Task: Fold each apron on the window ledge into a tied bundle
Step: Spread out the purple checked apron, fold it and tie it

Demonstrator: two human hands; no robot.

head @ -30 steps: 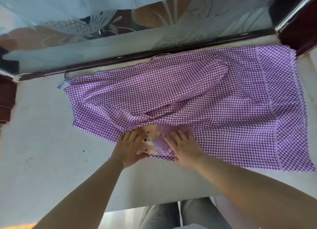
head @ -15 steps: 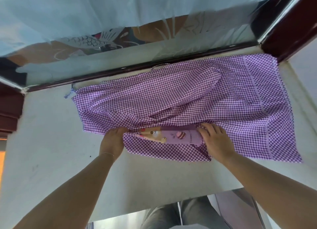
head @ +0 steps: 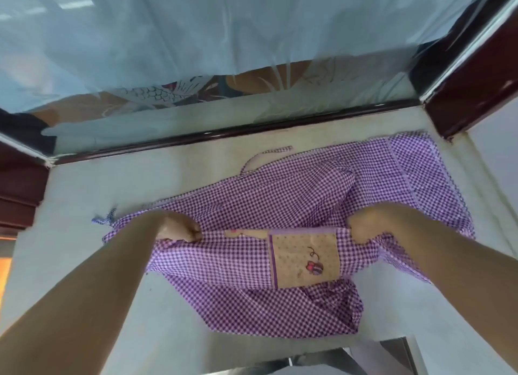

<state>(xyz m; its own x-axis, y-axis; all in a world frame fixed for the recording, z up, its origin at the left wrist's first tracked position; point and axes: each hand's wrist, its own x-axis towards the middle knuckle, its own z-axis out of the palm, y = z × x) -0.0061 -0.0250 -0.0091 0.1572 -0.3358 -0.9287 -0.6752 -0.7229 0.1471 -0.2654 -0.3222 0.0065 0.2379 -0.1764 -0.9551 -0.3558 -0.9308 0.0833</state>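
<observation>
Window (head: pixel 196 52): one pane along the far side, covered by a pale blue film, with a fish picture showing below the film's edge. A dark red frame (head: pixel 462 94) runs along its foot and up both sides.

Window ledge (head: pixel 70 262): one pale, flat stone-like surface, reaching from the frame toward the camera. It carries the cloth.

Apron (head: pixel 280 200): one, purple and white check, lying crumpled across the middle and right of the ledge. Its far right corner lies just beside the right frame post. The near part is lifted and folded over toward the camera, so the cloth lies in two layers there, and the near edge reaches close to the ledge's front edge.

Pocket (head: pixel 305 259): one tan patch with a small cartoon figure and a purple strip down its left side, on the folded-over part, between the two hands.

Ties: two in view. One thin strap (head: pixel 266 154) curls on the bare ledge beyond the cloth; one knotted end (head: pixel 105 219) sticks out at the left corner.

Left hand (head: pixel 176 228): grip closed on the fold's left end, fingers curled round the cloth edge.

Right hand (head: pixel 367 226): grip closed on the fold's right end, cloth bunched under the curled fingers.

In the way: both forearms cross the near ledge and hide part of the cloth.
</observation>
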